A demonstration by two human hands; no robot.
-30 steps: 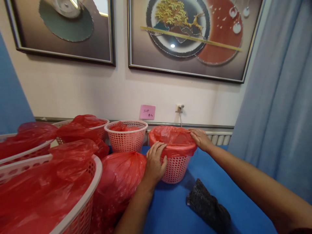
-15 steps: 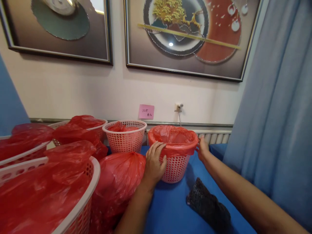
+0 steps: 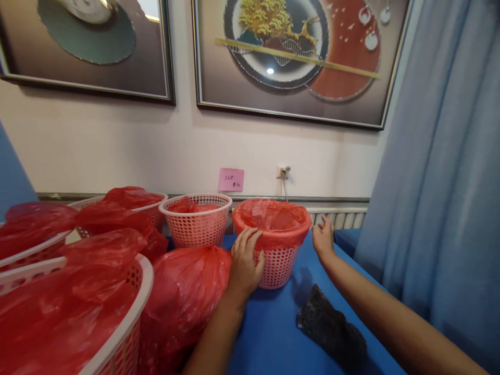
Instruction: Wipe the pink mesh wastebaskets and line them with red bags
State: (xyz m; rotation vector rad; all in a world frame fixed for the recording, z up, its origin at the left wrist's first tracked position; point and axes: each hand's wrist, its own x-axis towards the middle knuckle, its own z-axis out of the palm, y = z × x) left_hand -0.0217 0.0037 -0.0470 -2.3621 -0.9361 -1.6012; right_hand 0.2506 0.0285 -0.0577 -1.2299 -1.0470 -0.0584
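Observation:
A pink perforated plastic basket [image 3: 276, 268] stands upright on the blue-covered surface. A red plastic bag [image 3: 273, 237] lines it, folded down over its rim. My left hand [image 3: 247, 260] rests against the basket's near left side, fingers stretched out on the folded bag. Just off the basket's right side is my right hand [image 3: 323, 237], fingers apart and holding nothing. Between my forearms lies a dark, crumpled, fabric-like bundle [image 3: 332, 325] whose kind I cannot make out.
At left, a full red plastic bag [image 3: 187, 291] sits beside a large white basket [image 3: 145, 291] with red bags. Another white basket [image 3: 197, 229] stands behind it. A blue curtain [image 3: 437, 182] hangs at right. A radiator [image 3: 347, 219] runs along the wall.
My right hand has come away slightly from the basket's right side. My left hand stays at the near left of the rim. The view has shifted a little.

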